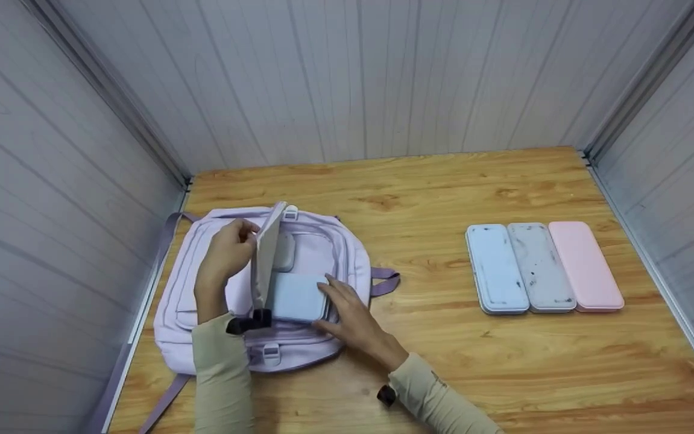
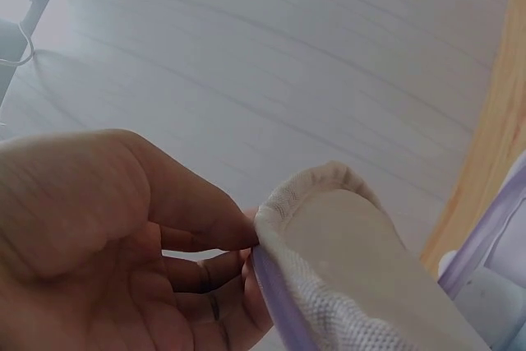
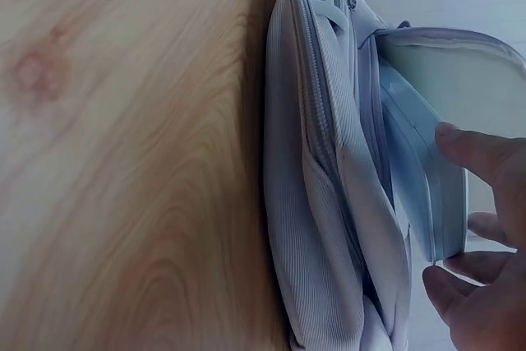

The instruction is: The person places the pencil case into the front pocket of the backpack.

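Note:
A pale lilac backpack (image 1: 356, 256) lies on the wooden table at the left with its front compartment unzipped. My left hand (image 1: 226, 256) pinches the rim of the raised flap (image 1: 266, 259) between thumb and fingers, as the left wrist view shows close up. Inside the opening lies a light blue hard pencil case (image 1: 298, 297), partly hidden by the flap. The right hand (image 1: 356, 319) grips the outer end of this case, thumb on one edge and fingers on the other; in the right wrist view the case (image 3: 448, 203) slants out of the compartment. A grey case (image 1: 284, 252) sits beyond it in the bag.
Three long cases lie side by side at the right: a light blue one (image 1: 497, 268), a grey one (image 1: 541, 265) and a pink one (image 1: 586, 265). A purple loop (image 1: 386, 282) sticks out from the backpack. Pale panels (image 1: 353, 78) wall the table at the back and sides.

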